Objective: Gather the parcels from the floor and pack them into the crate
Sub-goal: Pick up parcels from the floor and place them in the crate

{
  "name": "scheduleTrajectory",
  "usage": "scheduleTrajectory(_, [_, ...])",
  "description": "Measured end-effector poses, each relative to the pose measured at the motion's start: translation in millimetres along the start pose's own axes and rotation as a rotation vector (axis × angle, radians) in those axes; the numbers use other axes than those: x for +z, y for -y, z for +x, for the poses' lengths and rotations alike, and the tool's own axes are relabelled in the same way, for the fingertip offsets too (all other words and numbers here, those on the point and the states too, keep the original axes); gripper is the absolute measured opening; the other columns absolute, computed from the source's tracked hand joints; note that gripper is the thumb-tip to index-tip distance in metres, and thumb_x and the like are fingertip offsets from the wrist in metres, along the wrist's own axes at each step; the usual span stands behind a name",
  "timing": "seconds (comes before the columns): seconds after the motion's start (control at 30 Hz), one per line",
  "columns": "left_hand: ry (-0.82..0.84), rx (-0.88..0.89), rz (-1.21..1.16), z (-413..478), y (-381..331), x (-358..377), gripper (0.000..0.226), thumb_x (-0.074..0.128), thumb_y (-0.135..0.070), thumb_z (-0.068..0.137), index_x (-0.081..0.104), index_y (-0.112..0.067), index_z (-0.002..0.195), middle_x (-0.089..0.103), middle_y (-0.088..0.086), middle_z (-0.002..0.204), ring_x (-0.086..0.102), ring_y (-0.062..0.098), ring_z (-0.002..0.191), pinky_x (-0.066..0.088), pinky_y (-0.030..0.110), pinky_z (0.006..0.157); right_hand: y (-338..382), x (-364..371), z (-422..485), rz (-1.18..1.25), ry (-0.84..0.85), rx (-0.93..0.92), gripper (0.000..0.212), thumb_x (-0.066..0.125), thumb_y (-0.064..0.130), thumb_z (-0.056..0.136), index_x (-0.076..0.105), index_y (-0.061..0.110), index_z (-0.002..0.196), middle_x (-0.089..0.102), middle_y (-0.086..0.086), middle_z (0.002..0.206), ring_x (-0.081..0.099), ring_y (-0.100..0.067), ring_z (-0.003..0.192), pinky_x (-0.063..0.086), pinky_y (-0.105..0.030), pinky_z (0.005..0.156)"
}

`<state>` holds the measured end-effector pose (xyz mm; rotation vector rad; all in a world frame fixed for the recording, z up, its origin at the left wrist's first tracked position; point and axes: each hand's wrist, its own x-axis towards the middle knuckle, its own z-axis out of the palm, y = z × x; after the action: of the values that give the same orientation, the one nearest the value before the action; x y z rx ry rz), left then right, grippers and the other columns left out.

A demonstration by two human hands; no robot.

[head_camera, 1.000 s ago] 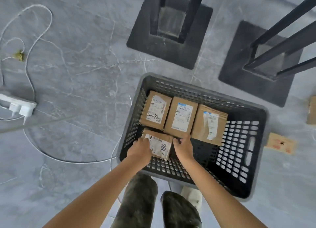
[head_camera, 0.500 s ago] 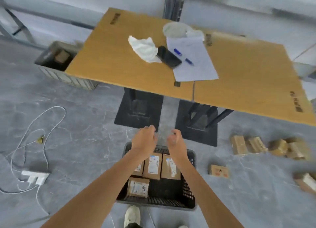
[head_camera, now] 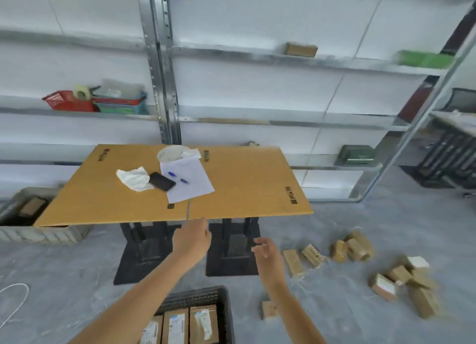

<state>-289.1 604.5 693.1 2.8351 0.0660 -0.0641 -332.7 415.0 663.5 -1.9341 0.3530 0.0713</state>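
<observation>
The dark slotted crate sits on the floor at the bottom centre, with three labelled brown parcels standing side by side in it. Both my hands hang empty in the air above the floor, past the crate. My left hand has loosely curled fingers. My right hand is relaxed, fingers spread. Several brown parcels lie scattered on the floor to the right: one just beyond my right hand, a small one under my right forearm, a cluster farther right, and a pile at the far right.
A table with a brown cardboard top stands ahead on two black bases; on it lie paper, a phone, a pen, a cloth. Metal shelving lines the wall. A grey bin sits at left. A white cable lies on the floor.
My hands let go of the parcel in the crate and rose out of it. The view lifted from the crate to the table, shelves and scattered parcels.
</observation>
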Motion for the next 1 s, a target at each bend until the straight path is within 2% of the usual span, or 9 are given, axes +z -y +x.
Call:
scheduleTrajectory(0.1, [0.017,0.095,-0.053,-32.8,-70.2,-4.5,0.025,0.039,-0.024,0.099,0.053,-0.017,0.119,0.063,-0.002,0.093,0.058,0.015,0.07,0.048,0.031,0.057,-4.4,-64.6,-31.5,0.039,-0.071,0.001,0.018,0.046,0.008,0.093,0.054,0.021,0.103,0.057,0.004,0.077,0.05,-0.004,0.063,0.037,-0.01,0.048])
scheduleTrajectory(0.2, [-0.01,0.186,-0.109,-53.2,-132.0,-9.4,0.021,0.041,-0.023,0.097,0.054,-0.017,0.113,0.063,0.0,0.107,0.057,0.017,0.081,0.05,0.034,0.065,-2.0,-121.2,-56.0,0.05,-0.102,-0.043,0.019,0.045,0.011,0.095,0.054,0.018,0.109,0.055,0.008,0.077,0.05,-0.005,0.064,0.037,-0.007,0.046])
scheduleTrajectory(0.3, [-0.062,0.299,-0.143,-72.3,-195.7,-20.9,0.024,0.042,-0.022,0.097,0.055,-0.016,0.117,0.062,0.0,0.116,0.059,0.019,0.097,0.052,0.036,0.075,3.7,-185.0,-69.1,0.045,-0.209,-0.052,0.023,0.046,0.012,0.095,0.054,0.015,0.116,0.061,0.002,0.093,0.056,-0.011,0.077,0.041,-0.014,0.057])
scheduleTrajectory(0.37, [-0.096,0.365,-0.17,-79.4,-229.5,-27.7,0.028,0.044,-0.021,0.097,0.054,-0.016,0.122,0.062,0.0,0.119,0.059,0.019,0.101,0.052,0.036,0.076,7.6,-223.3,-73.7,0.055,-0.285,-0.073,0.025,0.046,0.011,0.094,0.055,0.013,0.117,0.064,-0.004,0.093,0.06,-0.022,0.081,0.043,-0.018,0.059])
scheduleTrajectory(0.47, [-0.118,0.464,-0.218,-81.7,-271.2,-30.1,0.029,0.043,-0.02,0.097,0.054,-0.016,0.123,0.062,0.0,0.117,0.058,0.019,0.103,0.052,0.038,0.077,8.2,-274.8,-79.8,0.065,-0.389,-0.097,0.024,0.045,0.011,0.094,0.056,0.013,0.116,0.068,-0.016,0.098,0.063,-0.03,0.094,0.049,-0.031,0.072])
scheduleTrajectory(0.57, [-0.119,0.551,-0.235,-74.1,-301.9,-27.9,0.029,0.041,-0.021,0.096,0.053,-0.016,0.122,0.064,-0.001,0.11,0.058,0.019,0.098,0.051,0.038,0.075,0.0,-316.1,-79.7,0.099,-0.459,-0.102,0.023,0.045,0.012,0.095,0.057,0.013,0.115,0.068,-0.015,0.102,0.063,-0.029,0.093,0.05,-0.037,0.077])
scheduleTrajectory(0.73, [-0.059,0.614,-0.267,-46.6,-344.4,-17.0,0.029,0.042,-0.02,0.096,0.052,-0.016,0.123,0.061,-0.001,0.111,0.059,0.02,0.094,0.049,0.036,0.071,-25.3,-367.9,-64.5,0.127,-0.576,-0.055,0.023,0.044,0.008,0.093,0.06,0.013,0.108,0.067,-0.008,0.097,0.059,-0.014,0.078,0.042,-0.015,0.054])
scheduleTrajectory(0.87, [-0.004,0.654,-0.248,-6.7,-373.3,-2.7,0.029,0.043,-0.019,0.096,0.05,-0.016,0.124,0.06,0.001,0.117,0.057,0.023,0.095,0.049,0.036,0.073,-39.9,-391.7,-32.3,0.155,-0.612,0.006,0.024,0.044,0.005,0.092,0.061,0.011,0.107,0.068,-0.009,0.095,0.057,-0.015,0.082,0.042,-0.026,0.069])
scheduleTrajectory(1.0, [0.008,0.687,-0.289,41.8,-404.1,9.0,0.029,0.043,-0.019,0.096,0.052,-0.016,0.124,0.06,0.001,0.118,0.053,0.018,0.081,0.04,0.03,0.065,-42.2,-408.9,13.7,0.157,-0.633,0.053,0.025,0.042,0.006,0.093,0.06,0.012,0.11,0.067,-0.006,0.094,0.058,-0.017,0.08,0.044,-0.024,0.062])
